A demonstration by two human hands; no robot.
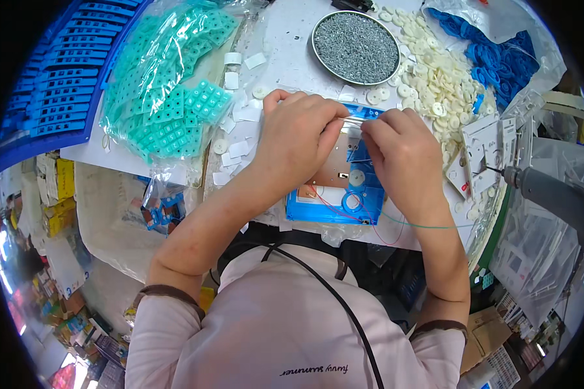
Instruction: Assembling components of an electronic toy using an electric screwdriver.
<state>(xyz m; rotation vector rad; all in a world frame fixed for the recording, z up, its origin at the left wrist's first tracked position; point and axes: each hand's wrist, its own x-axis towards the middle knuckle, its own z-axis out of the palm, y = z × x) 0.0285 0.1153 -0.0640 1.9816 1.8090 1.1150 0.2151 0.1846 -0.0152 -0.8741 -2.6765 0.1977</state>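
A blue plastic casing point(324, 212) lies on the table in front of me, with a copper-brown circuit board point(331, 170) and thin red and green wires inside. My left hand point(298, 142) is closed over its upper left part, fingertips pinching one end of a thin shiny strip point(352, 120). At the other end of the strip, my right hand point(402, 146) pinches too, above the casing's upper right. Fingers cover much of the strip, and its kind is unclear. A round white disc point(356, 177) sits inside the casing near a blue ring point(352, 202).
A round dish of small metal screws point(357, 48) stands at the back, beside many cream discs point(435, 84). Bagged turquoise keypads point(169, 84) and a blue rack point(58, 84) are on the left. Blue parts point(506, 61) lie far right; a grey electric screwdriver point(545, 188) points inward.
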